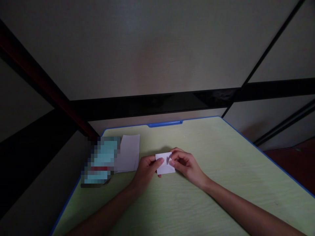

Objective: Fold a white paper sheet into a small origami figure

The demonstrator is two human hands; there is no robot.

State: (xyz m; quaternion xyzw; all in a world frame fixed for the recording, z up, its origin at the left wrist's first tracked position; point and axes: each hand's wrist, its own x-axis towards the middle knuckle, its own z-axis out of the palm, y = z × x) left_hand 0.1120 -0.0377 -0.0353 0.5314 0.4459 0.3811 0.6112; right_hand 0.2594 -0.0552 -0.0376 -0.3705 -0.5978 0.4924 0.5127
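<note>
A small folded piece of white paper (pixel 166 165) is held just above the pale green table (pixel 221 157) near its middle. My left hand (pixel 147 167) grips the paper's left edge with thumb on top. My right hand (pixel 183 163) pinches the paper's upper right part, fingers curled over it. Both forearms reach in from the bottom of the view.
A larger white sheet (pixel 128 153) lies flat to the left of my hands. Beside it, at the table's left edge, sits a blurred-out blue item (pixel 100 161). The table has a blue rim with a blue handle (pixel 164 123) at its far edge. Walls stand close behind.
</note>
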